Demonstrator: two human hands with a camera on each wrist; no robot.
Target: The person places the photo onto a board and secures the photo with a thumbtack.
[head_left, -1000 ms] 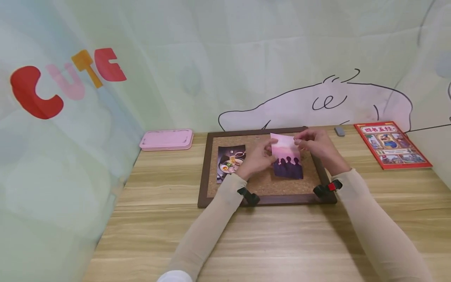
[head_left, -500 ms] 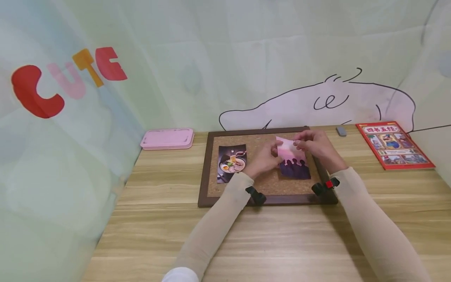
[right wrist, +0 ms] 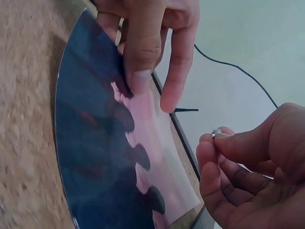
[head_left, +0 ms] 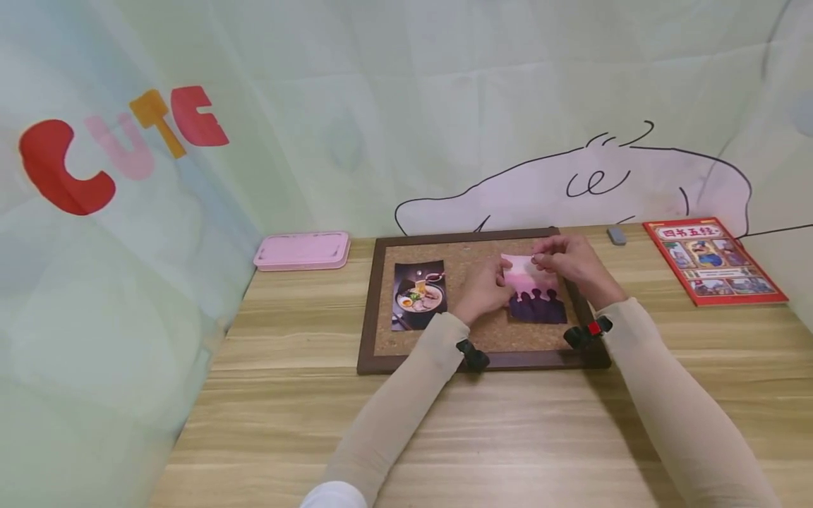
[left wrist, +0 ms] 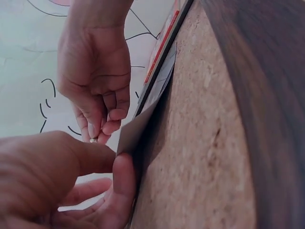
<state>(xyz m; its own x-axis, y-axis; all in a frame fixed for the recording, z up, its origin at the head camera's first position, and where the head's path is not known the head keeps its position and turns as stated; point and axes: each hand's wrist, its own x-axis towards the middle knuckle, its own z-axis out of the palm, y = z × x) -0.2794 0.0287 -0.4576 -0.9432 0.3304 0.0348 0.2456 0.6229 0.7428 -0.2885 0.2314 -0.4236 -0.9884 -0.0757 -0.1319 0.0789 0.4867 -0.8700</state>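
Observation:
Over the cork board (head_left: 470,339), my left hand (head_left: 484,288) pinches the left edge of a photo (head_left: 536,303) with dark silhouettes under a pink sky. The photo bows, and part of it stands off the cork in the left wrist view. Between thumb and fingertips my right hand (head_left: 574,264) holds a small shiny pushpin (right wrist: 216,132), above the photo's top edge. How close its point is to the paper cannot be made out. A second photo, of a ramen bowl (head_left: 419,300), lies on the board's left half with a pin near its top.
A pink pencil tin (head_left: 301,251) lies left of the board. To the right are a small grey eraser (head_left: 616,235) and a red book (head_left: 714,261). The board's dark frame (head_left: 381,363) rests on a wooden table (head_left: 286,409) before a printed curtain (head_left: 381,106).
The silhouette photo has shifted right and lies lower against the board, with my left hand following it. My right hand has stayed near the top edge, still pinching the pushpin.

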